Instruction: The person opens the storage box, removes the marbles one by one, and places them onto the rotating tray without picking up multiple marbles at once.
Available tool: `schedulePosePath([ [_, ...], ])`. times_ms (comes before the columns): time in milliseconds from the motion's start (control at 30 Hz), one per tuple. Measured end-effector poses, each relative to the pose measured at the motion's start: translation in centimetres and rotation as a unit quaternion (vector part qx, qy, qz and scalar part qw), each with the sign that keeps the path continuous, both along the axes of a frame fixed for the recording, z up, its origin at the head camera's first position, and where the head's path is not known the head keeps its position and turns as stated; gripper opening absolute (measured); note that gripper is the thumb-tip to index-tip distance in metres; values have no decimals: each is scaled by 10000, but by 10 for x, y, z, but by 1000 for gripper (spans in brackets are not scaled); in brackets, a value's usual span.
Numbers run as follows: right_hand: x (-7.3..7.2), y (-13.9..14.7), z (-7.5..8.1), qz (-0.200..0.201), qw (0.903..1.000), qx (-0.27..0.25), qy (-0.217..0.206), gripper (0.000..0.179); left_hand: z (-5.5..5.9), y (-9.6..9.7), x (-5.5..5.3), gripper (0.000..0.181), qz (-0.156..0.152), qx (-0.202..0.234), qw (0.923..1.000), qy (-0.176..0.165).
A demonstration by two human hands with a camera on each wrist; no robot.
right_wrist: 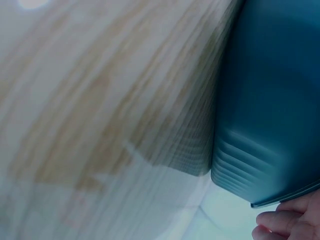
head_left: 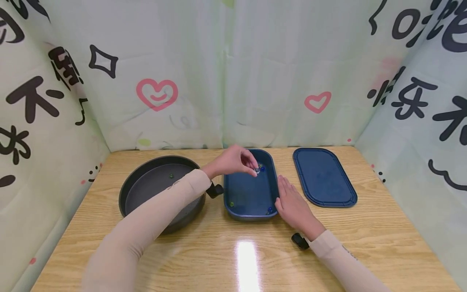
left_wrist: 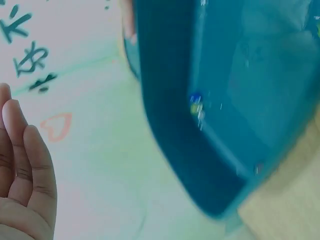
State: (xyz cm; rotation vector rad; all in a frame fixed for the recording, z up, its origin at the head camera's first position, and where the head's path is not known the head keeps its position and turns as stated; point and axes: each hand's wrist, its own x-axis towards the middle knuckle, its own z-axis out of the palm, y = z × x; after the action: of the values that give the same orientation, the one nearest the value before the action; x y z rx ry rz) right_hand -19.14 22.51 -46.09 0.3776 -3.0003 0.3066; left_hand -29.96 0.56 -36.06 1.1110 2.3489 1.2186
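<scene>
My left hand (head_left: 238, 161) is over the far part of a blue rectangular container (head_left: 245, 190), pinching a clear glass marble (head_left: 257, 170) between thumb and fingertips. Several glass marbles lie inside that container: a blue marble (head_left: 262, 168) near the far end, a yellow-green marble (head_left: 231, 204) at the near left corner and dark blue marbles (head_left: 269, 210) at the near right. In the left wrist view, the fingers (left_wrist: 37, 170) show at the left edge, beside the container. My right hand (head_left: 295, 205) rests against the container's right rim, its fingers extended along it.
A round black pan (head_left: 146, 190) stands on the left, partly behind the left forearm, with a green marble (head_left: 171, 175) in it. To the right lies a flat blue lid (head_left: 324, 178). A printed curtain (head_left: 255, 101) closes off the wooden table (head_left: 204, 259) at the back and sides.
</scene>
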Motion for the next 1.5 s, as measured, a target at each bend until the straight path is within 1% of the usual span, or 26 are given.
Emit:
schedulePosePath([
  [67, 0, 0, 0, 8, 10000, 24, 6, 60, 6, -14, 0, 17, 157, 127, 9998, -52],
  [200, 1, 0, 0, 19, 10000, 5, 1, 59, 13, -46, -2, 15, 627, 221, 9975, -247],
  [267, 1, 0, 1, 31, 10000, -14, 2, 59, 14, -62, -3, 15, 881, 236, 9955, -265],
  [400, 0, 1, 1, 50, 10000, 10, 13, 59, 13, -95, -6, 16, 1355, 201, 9903, -220],
  [500, -1, 1, -1, 49, 10000, 15, -11, 60, 9, -118, -8, 17, 1637, 112, 9863, -149],
  [600, -1, 2, -2, 44, 10000, 7, -33, 60, 2, -140, -12, 19, 1878, 27, 9822, -32],
  [700, -2, 2, -3, 42, 10000, -10, -39, 60, -8, -159, -17, 20, 2075, -89, 9781, 94],
  [800, -2, 2, -2, 47, 10000, -28, -47, 60, -20, -175, -21, 18, 2251, -278, 9738, 126],
  [900, -2, 2, -2, 55, 10000, -29, -65, 60, -33, -188, -24, 17, 2311, -557, 9712, 132],
  [1000, -3, 2, -3, 55, 10000, -27, -72, 60, -45, -198, -27, 17, 2231, -797, 9715, 92],
  [1033, -3, 3, -3, 53, 10000, -21, -73, 60, -49, -201, -28, 17, 2178, -856, 9722, 58],
  [1200, -3, 3, -3, 56, 9999, -20, -100, 60, -69, -208, -31, 16, 2088, -1133, 9712, -195],
  [1300, -2, 2, -2, 44, 9999, -40, -131, 60, -81, -210, -33, 16, 1990, -1274, 9715, -202],
  [1367, -2, 2, -1, 38, 9999, -43, -135, 60, -87, -211, -34, 16, 1904, -1322, 9726, -198],
  [1500, -2, 2, -1, 45, 9999, -36, -105, 60, -94, -213, -34, 14, 1849, -1475, 9713, -235],
])
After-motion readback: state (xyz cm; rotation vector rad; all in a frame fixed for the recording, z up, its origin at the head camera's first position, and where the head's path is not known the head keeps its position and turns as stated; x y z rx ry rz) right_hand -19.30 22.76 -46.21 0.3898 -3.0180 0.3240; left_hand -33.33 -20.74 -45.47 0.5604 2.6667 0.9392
